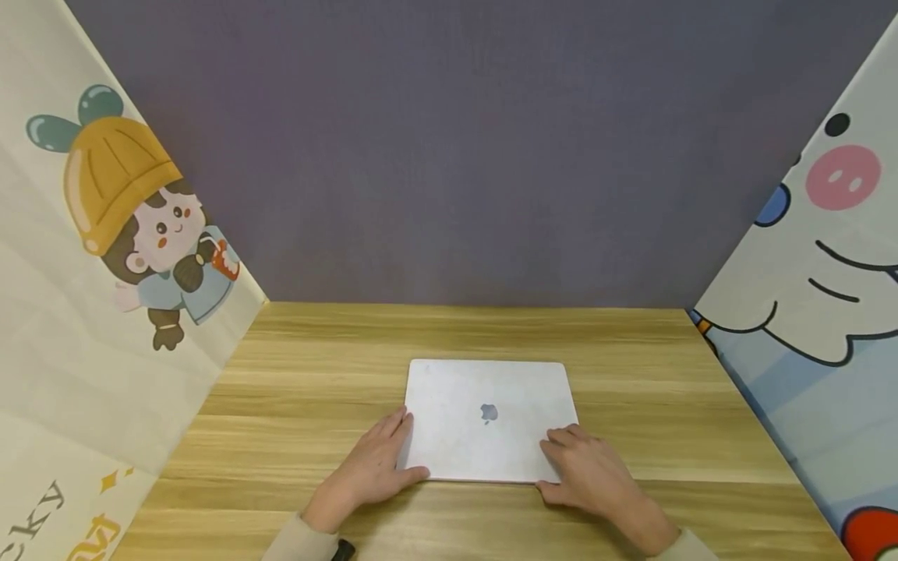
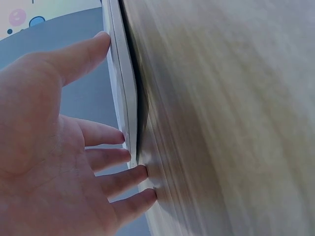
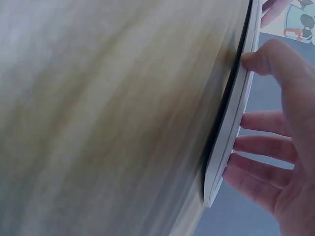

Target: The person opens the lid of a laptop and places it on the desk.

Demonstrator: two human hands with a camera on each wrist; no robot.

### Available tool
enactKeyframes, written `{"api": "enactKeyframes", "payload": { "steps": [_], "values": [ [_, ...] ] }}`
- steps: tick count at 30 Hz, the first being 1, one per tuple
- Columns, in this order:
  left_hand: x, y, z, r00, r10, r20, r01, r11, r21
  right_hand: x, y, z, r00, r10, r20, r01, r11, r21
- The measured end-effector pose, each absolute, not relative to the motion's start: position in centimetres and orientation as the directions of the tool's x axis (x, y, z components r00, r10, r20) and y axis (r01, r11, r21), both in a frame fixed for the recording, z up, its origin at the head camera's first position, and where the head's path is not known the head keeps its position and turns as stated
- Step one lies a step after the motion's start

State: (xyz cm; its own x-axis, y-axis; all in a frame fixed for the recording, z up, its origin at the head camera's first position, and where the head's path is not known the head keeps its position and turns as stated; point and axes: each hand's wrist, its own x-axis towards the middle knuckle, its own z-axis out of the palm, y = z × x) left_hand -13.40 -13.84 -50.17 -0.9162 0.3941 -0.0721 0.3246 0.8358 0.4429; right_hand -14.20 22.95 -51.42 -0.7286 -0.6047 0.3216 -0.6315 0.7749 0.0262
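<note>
A closed silver laptop [image 1: 456, 436] with a dark apple logo [image 1: 489, 414] on its lid lies flat on the wooden table. At its near left corner is my left hand [image 1: 375, 463], the fingers spread along the left side and the thumb touching the front edge. My right hand [image 1: 585, 475] rests at the near right corner, with fingertips on the lid and the thumb at the front edge. The right wrist view shows the laptop's thin edge [image 3: 227, 123] with fairly straight fingers against it. In the left wrist view, two fingertips reach past the laptop's corner to the table.
The wooden table [image 1: 302, 374] extends around the laptop on all sides. A dark grey panel [image 1: 477, 156] rises behind it. Printed cartoon sheets flank it, on the left [image 1: 70, 374] and on the right [image 1: 793, 296].
</note>
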Motion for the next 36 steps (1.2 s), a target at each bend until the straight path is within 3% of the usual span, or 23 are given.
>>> {"api": "enactKeyframes", "payload": {
  "steps": [36],
  "values": [
    [-13.39,-14.01,-50.22,-0.918,0.387,-0.086,0.308,0.834,0.458,-14.47,22.81,-50.61,-0.742,-0.612,0.274,-0.63,0.776,0.026]
  ]
}}
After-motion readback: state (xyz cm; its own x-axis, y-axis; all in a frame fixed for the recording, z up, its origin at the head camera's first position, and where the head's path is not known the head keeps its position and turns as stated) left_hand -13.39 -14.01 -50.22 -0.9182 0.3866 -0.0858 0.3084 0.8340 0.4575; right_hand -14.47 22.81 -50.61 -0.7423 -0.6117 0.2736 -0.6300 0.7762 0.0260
